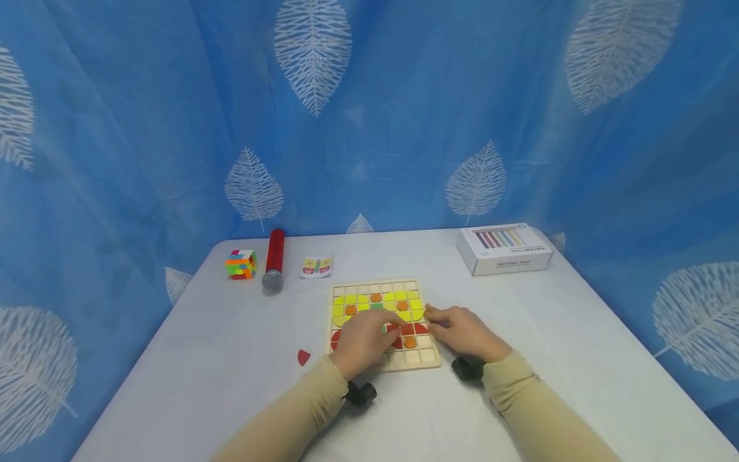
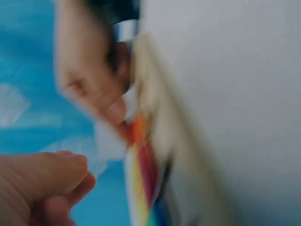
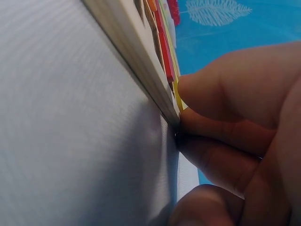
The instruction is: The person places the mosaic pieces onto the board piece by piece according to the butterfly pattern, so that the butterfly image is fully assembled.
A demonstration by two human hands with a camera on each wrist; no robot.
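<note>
A square wooden grid board lies on the table with yellow, red, orange and green pieces set in it. My left hand is over the board's lower middle, covering some cells. A gap shows between its thumb and bent fingers, and no piece is visible there; the left wrist view is blurred. At the board's right edge, my right hand holds the rim, its thumb by a yellow piece and its fingers against the side. A loose red wedge-shaped piece lies left of the board.
Behind the board lies a small pattern card. A red microphone and a colourful puzzle cube are at the back left. A white box stands at the back right, before a blue leaf-patterned curtain.
</note>
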